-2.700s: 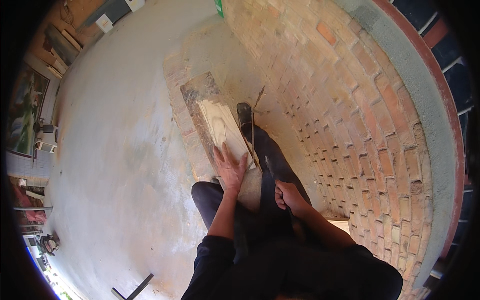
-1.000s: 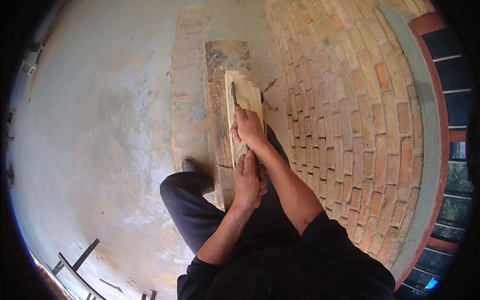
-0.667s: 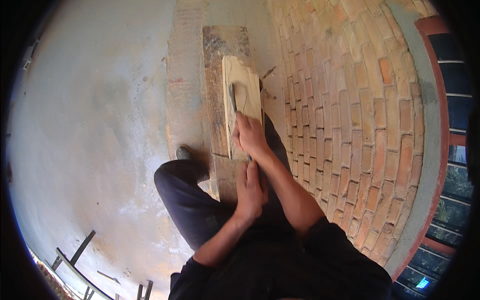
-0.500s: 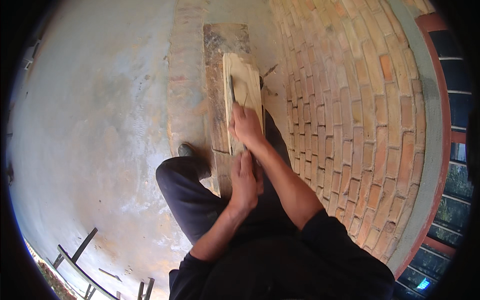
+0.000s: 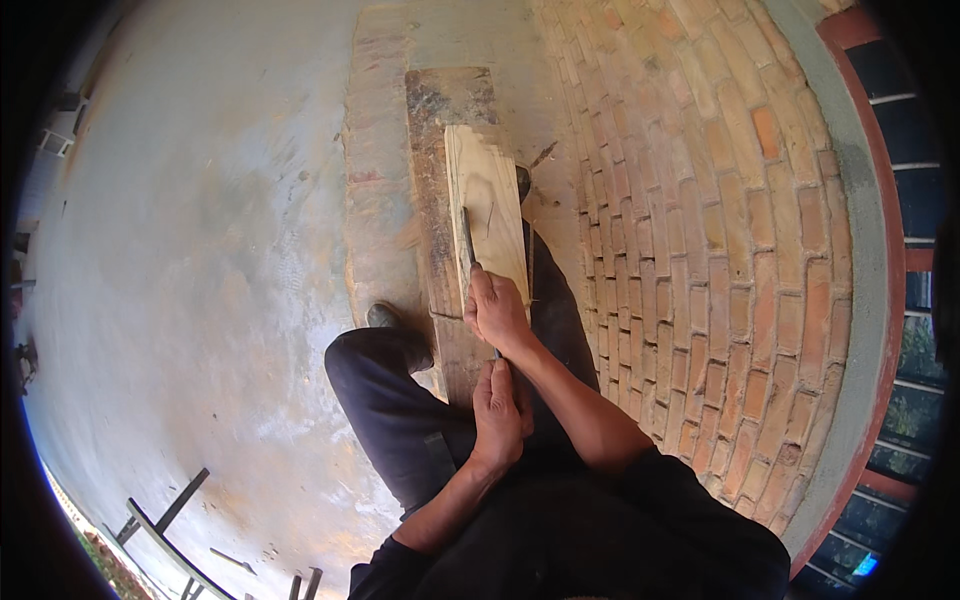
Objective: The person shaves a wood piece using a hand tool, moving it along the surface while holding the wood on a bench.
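A pale wooden board (image 5: 500, 215) with a ragged far end lies lengthwise on a worn, dark-stained plank (image 5: 428, 180) in front of me. Closed around the middle of a slim, dark, bar-like tool (image 5: 468, 235) is my right hand (image 5: 497, 308), over the board's near end. The tool's thin front part points away from me along the left side of the board; I cannot make out its exact kind. Behind, closer to my body, my left hand (image 5: 499, 412) is closed on the tool's near end. A short dark line marks the board's face.
My left leg (image 5: 385, 400) bends out beside the plank, a dark shoe (image 5: 383, 315) by it. Brick paving (image 5: 710, 270) runs along the right, ending at a red-framed window (image 5: 910, 260). Grey concrete floor (image 5: 220, 260) spreads left. A dark metal frame (image 5: 165, 535) stands at lower left.
Both hands have drawn the tool back toward my body, so its tip sits lower along the board. The whole view has also shifted slightly.
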The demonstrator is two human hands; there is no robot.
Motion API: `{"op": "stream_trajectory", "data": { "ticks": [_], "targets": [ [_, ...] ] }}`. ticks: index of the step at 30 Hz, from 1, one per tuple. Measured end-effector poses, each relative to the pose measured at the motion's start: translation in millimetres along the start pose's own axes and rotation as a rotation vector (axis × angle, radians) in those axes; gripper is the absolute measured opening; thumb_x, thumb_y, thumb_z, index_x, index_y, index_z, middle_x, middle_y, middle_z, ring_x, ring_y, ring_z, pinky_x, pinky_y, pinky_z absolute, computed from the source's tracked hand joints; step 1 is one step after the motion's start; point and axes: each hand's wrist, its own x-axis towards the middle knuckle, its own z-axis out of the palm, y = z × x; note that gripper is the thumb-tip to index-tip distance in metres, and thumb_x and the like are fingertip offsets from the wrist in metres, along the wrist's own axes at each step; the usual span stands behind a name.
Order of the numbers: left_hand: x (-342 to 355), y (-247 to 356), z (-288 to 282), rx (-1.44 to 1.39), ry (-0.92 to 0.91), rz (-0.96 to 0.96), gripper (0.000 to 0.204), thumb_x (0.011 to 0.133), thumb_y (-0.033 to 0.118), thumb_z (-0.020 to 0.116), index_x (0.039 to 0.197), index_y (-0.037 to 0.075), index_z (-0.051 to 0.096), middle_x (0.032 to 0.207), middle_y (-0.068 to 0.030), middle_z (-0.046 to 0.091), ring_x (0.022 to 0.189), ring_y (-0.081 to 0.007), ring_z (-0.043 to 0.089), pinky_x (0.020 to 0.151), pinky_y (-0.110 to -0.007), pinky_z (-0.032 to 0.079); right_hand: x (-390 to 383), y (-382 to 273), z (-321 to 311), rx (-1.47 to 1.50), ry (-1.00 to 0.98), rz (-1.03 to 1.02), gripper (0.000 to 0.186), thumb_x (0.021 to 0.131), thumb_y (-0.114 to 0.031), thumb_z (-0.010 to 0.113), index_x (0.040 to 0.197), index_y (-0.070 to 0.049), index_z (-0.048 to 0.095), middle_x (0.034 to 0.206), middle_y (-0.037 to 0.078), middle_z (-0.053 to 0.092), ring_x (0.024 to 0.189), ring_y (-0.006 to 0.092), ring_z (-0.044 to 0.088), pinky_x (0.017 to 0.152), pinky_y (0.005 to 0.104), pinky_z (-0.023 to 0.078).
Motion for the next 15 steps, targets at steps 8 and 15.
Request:
{"op": "stream_trajectory", "data": {
  "ticks": [8,15],
  "targets": [
    [3,7,-2,-0.006,-0.012,-0.022,0.030,0.111,0.034,0.039,0.089,0.014,0.046,0.059,0.0023,0.041,0.039,-0.0081,0.034,0.034,-0.027,0.027,22,15,1,0.002,0.005,-0.120,0.055,0.107,-0.041,0.041,0.063,-0.007,0.045,0.046,0.005,0.044,0.032,0.0144,0.037,0.034,0.0339,0.030],
    [32,20,9,-0.072,-0.060,0.028,0.029,0.111,0.036,0.039,0.092,0.015,0.048,0.056,0.0025,0.040,0.037,-0.0086,0.031,0.032,-0.025,0.023,45,-15,-3,0.183,-0.013,0.031,0.054,0.107,-0.037,0.040,0.061,-0.008,0.042,0.045,0.004,0.043,0.034,0.0151,0.041,0.035,0.0340,0.031]
  ]
}}
